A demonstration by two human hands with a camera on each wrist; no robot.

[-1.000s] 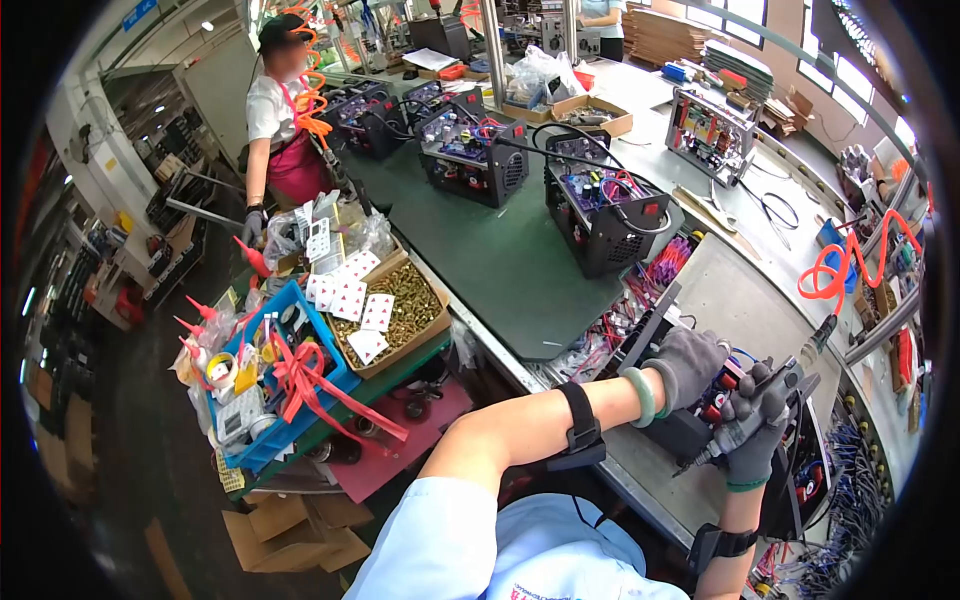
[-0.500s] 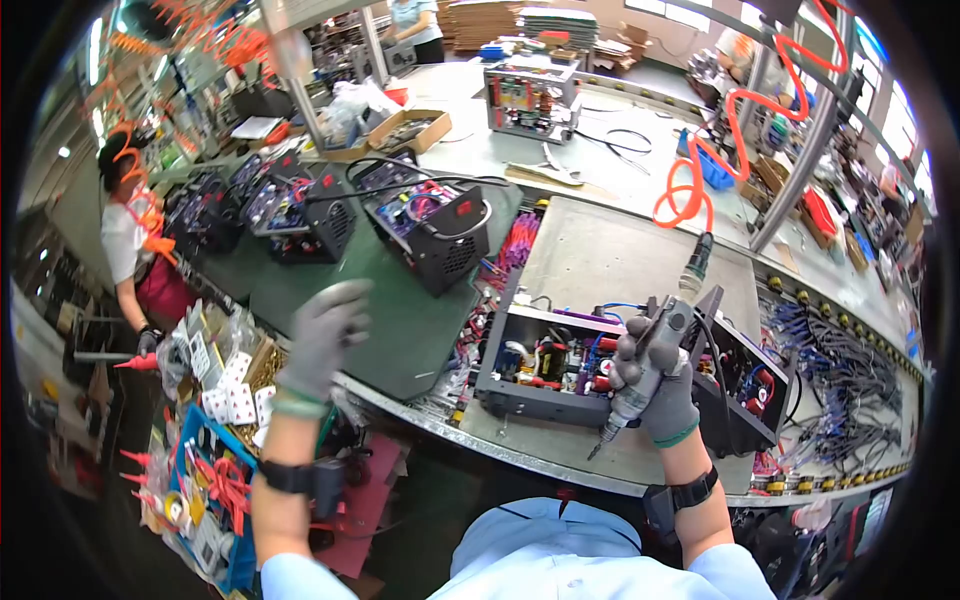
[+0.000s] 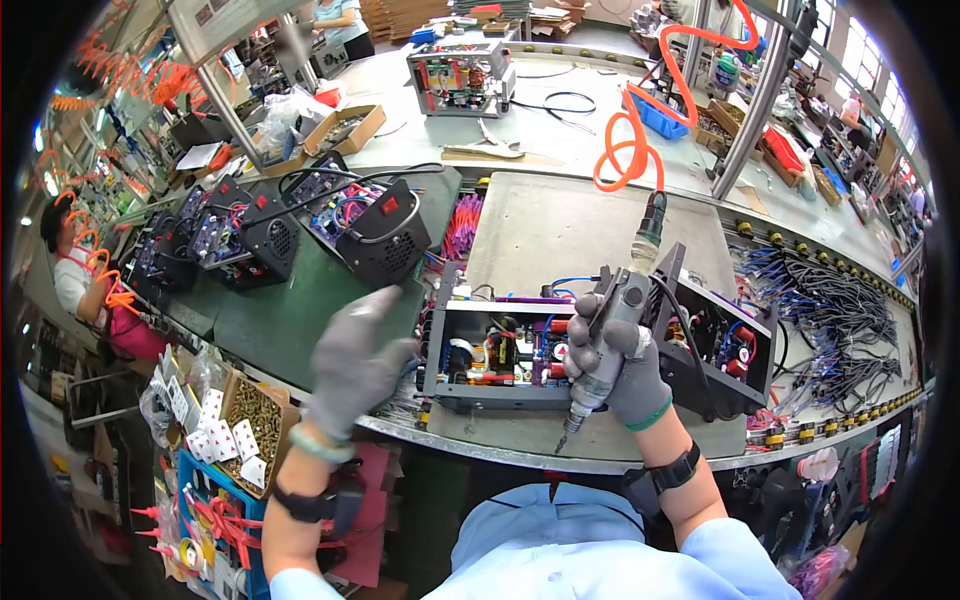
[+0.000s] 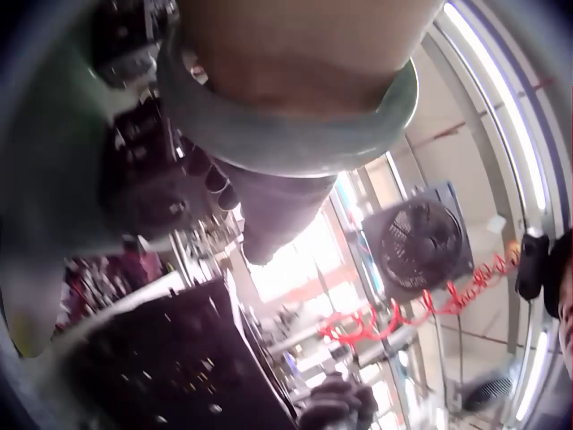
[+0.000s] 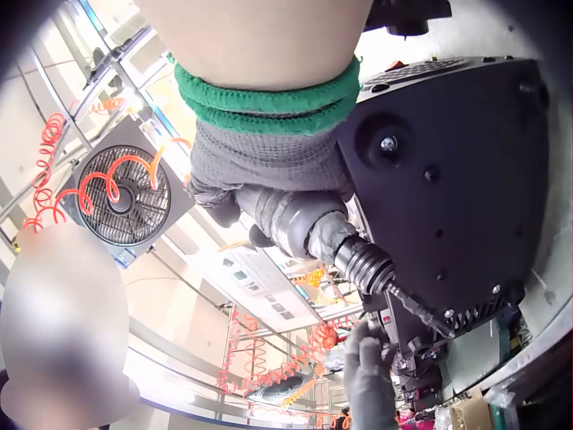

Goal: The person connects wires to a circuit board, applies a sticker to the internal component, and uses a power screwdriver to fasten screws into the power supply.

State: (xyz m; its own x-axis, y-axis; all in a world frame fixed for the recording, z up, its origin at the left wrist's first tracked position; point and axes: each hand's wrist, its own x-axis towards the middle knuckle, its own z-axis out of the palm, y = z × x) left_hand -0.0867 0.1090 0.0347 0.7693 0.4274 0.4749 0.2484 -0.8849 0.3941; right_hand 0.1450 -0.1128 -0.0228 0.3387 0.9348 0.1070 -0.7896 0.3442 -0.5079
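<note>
The grey board (image 3: 560,235) carries the open black chassis (image 3: 490,398). I see the air screwdriver (image 3: 631,292) slanting across its near edge, bit downward, gripped in the right hand's (image 3: 637,375) curled fingers. The left hand (image 3: 355,360), over the chassis a second ago, now hangs left of it, fingers spread, holding nothing.

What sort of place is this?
Probably an equipment assembly line in a factory: open electronics chassis stand in a row on a green mat, and the right hand grips a power driver on an orange hose.
</note>
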